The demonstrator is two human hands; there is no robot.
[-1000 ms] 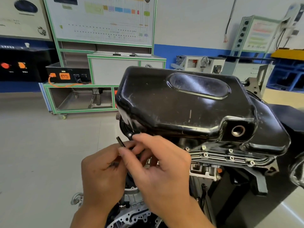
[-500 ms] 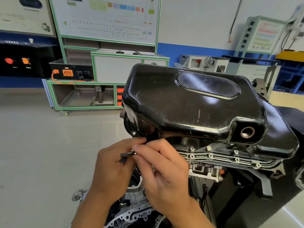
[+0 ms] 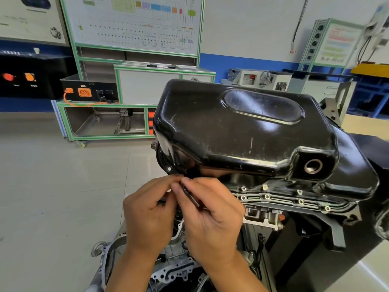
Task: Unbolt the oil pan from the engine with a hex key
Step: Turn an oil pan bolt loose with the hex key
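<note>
My L hand [image 3: 147,213] and R hand [image 3: 212,213] pinch the hex key [image 3: 190,197] just below the oil pan [image 3: 242,127]. Risk: shallow tip seating lets key cam out under torque.

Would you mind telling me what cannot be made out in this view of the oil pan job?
All head view.
Hex key: only a short shaft shows; the left hand and right hand gripping it hide its tip and what it sits in.
Oil pan: far flange hidden behind its own body.
Engine: lower part cut off by the bottom edge.
Wall chart: print too small.
</note>
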